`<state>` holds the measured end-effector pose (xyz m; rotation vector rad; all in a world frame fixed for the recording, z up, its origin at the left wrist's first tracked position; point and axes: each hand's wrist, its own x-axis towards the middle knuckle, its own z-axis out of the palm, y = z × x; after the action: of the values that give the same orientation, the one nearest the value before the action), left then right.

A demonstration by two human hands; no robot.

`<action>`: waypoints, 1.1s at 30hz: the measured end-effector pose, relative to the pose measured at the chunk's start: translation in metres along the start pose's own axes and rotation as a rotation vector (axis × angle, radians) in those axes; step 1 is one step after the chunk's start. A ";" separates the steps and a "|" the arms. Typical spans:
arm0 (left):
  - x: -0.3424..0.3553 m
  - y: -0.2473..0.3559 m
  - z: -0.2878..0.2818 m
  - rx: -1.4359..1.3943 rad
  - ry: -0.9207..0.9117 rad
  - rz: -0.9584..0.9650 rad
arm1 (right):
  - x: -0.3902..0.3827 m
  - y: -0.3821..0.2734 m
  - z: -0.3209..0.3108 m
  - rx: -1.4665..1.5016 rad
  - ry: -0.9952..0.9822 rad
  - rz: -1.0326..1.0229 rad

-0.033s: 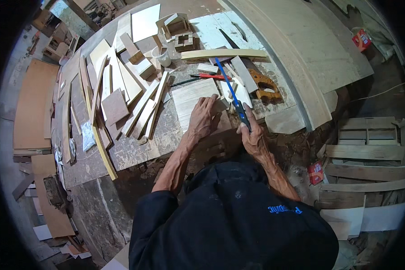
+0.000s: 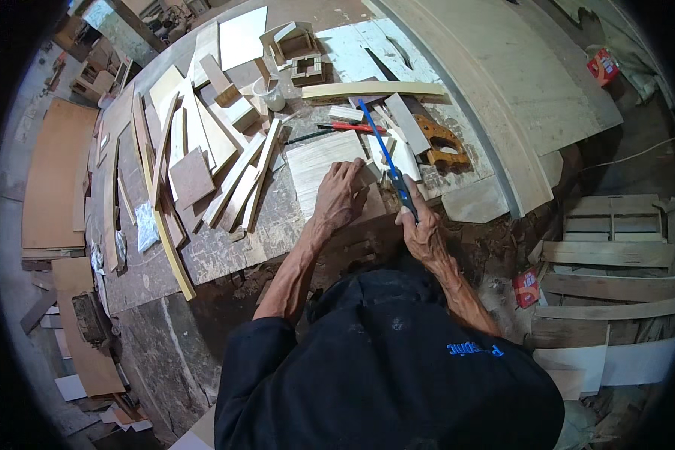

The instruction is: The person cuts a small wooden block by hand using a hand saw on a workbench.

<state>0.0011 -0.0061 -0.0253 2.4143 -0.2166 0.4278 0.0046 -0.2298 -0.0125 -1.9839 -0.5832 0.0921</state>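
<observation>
My right hand (image 2: 422, 225) is closed round the black-and-blue handle of a hacksaw (image 2: 378, 133). Its long blue frame slants up and to the left, over the wood pieces. My left hand (image 2: 340, 196) rests on a square pale wooden board (image 2: 315, 161), fingers bent around a small wooden block (image 2: 369, 175) at the board's right side. The hacksaw passes just right of that block; whether the blade touches it, I cannot tell. Beyond the board lie a red marker-like stick (image 2: 356, 127) and a small ribbed wood block (image 2: 346, 114).
A handsaw with a brown wooden handle (image 2: 444, 146) lies right of the hacksaw. Several wooden strips (image 2: 236, 180) spread over the bench's left, near a white plastic cup (image 2: 270, 93). A yellowish strip (image 2: 373, 90) crosses the far side. A long raised plank (image 2: 469, 97) edges the right.
The hacksaw has shifted very slightly in my right hand's grip, its handle tilting a little. My left hand and the board stay where they were.
</observation>
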 end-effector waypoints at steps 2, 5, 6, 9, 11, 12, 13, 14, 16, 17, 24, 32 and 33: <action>0.000 -0.009 0.005 0.108 -0.063 -0.016 | -0.007 0.001 0.002 -0.005 0.006 0.011; 0.002 -0.021 0.013 0.212 -0.089 -0.054 | -0.011 0.008 0.002 -0.195 -0.061 0.096; 0.003 -0.024 0.016 0.213 -0.085 -0.052 | -0.011 0.012 0.003 -0.197 -0.059 0.092; 0.002 -0.026 0.024 0.264 -0.058 -0.083 | -0.020 0.018 0.007 -0.286 -0.044 0.026; 0.002 -0.025 0.026 0.308 -0.037 -0.112 | -0.023 0.017 0.009 -0.271 -0.017 -0.048; 0.002 -0.024 0.027 0.306 -0.038 -0.111 | -0.025 0.016 0.009 -0.272 -0.017 -0.046; 0.001 -0.022 0.027 0.320 -0.048 -0.129 | -0.026 0.014 0.009 -0.278 -0.041 0.016; 0.001 -0.021 0.026 0.334 -0.058 -0.147 | -0.027 0.011 0.008 -0.284 -0.066 0.078; 0.000 -0.029 0.033 0.363 -0.030 -0.114 | -0.027 0.009 0.009 -0.277 -0.052 0.079; 0.000 -0.028 0.034 0.380 -0.029 -0.112 | -0.028 0.008 0.009 -0.269 -0.038 0.081; -0.001 -0.027 0.038 0.437 -0.022 -0.115 | -0.034 0.011 0.009 -0.289 -0.045 0.073; -0.002 -0.026 0.041 0.457 -0.012 -0.119 | -0.035 0.008 0.006 -0.272 -0.109 0.143; -0.002 -0.026 0.041 0.455 -0.009 -0.125 | -0.036 0.008 0.005 -0.272 -0.109 0.143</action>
<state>0.0163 -0.0129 -0.0710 2.8551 0.0347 0.4459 -0.0257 -0.2438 -0.0284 -2.2957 -0.5449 0.2202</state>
